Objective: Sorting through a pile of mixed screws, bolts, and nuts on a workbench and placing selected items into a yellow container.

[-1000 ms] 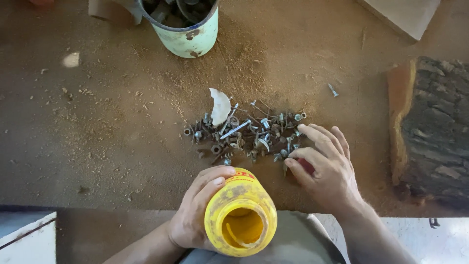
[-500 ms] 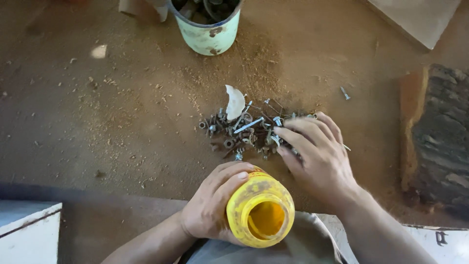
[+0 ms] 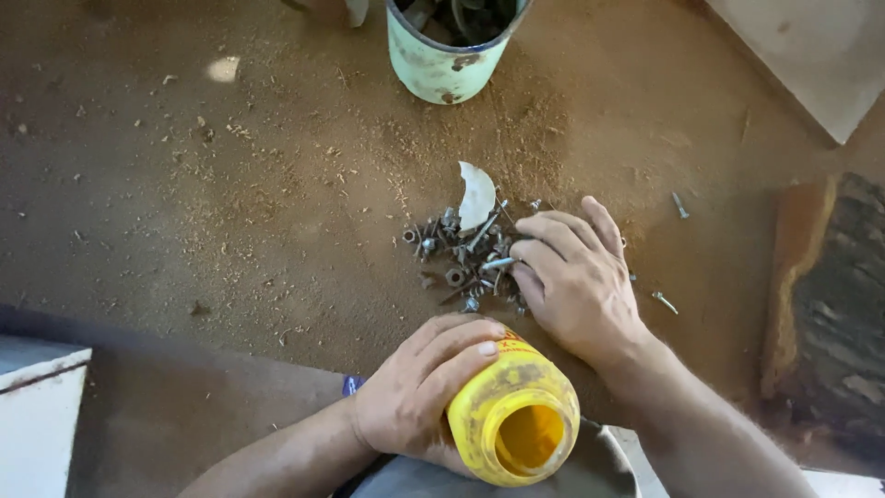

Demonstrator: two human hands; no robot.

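Left hand (image 3: 415,397) is wrapped around a yellow jar (image 3: 514,415), fingers closed over its shoulder; the jar is tilted with its open mouth facing up toward the camera, at about 6 o'clock in the view, at the near edge of the table (image 3: 184,184).

Right hand (image 3: 576,277) lies palm down on the right side of a pile of screws and nuts (image 3: 461,254), at 12 o'clock from the jar. Its fingers are loosely curled, narrowly parted, tips touching the hardware; whether any piece is pinched cannot be told.

A white shard (image 3: 477,195) rests on the pile's far edge. A pale green can (image 3: 447,55) stands at 12 o'clock, well apart. Loose screws (image 3: 666,302) lie at 3 o'clock of the hand.

Judgement: gathering goes best with fingertips raking small amounts, shard and sawdust left out, jar mouth kept steady and close.
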